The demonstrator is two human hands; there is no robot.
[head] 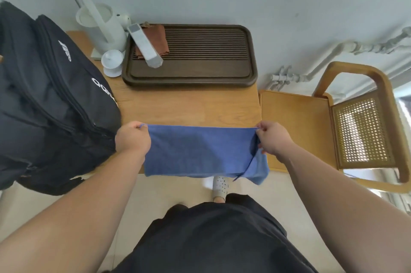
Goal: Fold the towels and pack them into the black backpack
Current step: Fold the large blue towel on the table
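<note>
**Towel fold in progress, nothing packed that can be seen**

Head view (the only view).

- Left hand (133, 139): fingers curled, pinching the upper left corner of the blue towel (198, 152).
- Right hand (273, 139): fingers pinching the upper right corner of the same towel.
- The towel is stretched taut between the two hands. Its top edge lies over the near part of the wooden table (189, 105) and its lower edge hangs past the table's near edge.
- At the right side a second layer shows, with a hem running diagonally and a lower corner poking out beyond the front layer. Judgement: the towel is already doubled at least once, but the layers are not squared up.
- The black backpack (49, 99) stands on the left end of the table, just beside the left hand. One zip line is visible across its front (whether the main compartment is open, I cannot tell).
- No towel is visible inside or on the backpack, and no other towel is in view.

Status, judged: early to middle. One towel is part-folded and in hand.

Left to do:
- align the stray corner;
- fold the towel smaller;
- put it into the backpack;
- repeat for any further towels, if there are any.

Also on the table: a dark slatted tray (222, 77) holding a brown cloth (159, 39), and a white kettle (104, 34). A cane-backed chair (360, 130) stands to the right.
</note>
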